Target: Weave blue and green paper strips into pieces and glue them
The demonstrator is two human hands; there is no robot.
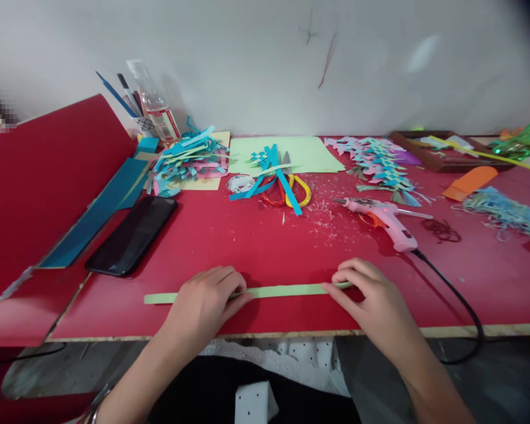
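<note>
A long light-green paper strip (pixel 287 290) lies crosswise near the front edge of the red table. My left hand (pixel 209 294) pinches it left of its middle, and a short length sticks out past the wrist side. At the strip's right end, my right hand (pixel 364 288) has thumb and fingers closed on the paper. Beyond the strip, blue and green woven paper strips (pixel 271 171) lie over a pair of scissors (pixel 300 191) with red and yellow handles. A pink glue gun (pixel 384 218) rests to the right of them.
A black phone (pixel 132 235) and blue paper (pixel 97 206) lie at left. Behind are a pile of cut strips (pixel 189 162), a bottle (pixel 156 106) and light-green sheets (pixel 309 154). Woven fish-like pieces (pixel 380 165), a brown tray (pixel 450 154) and the gun's black cord (pixel 457 291) are at right.
</note>
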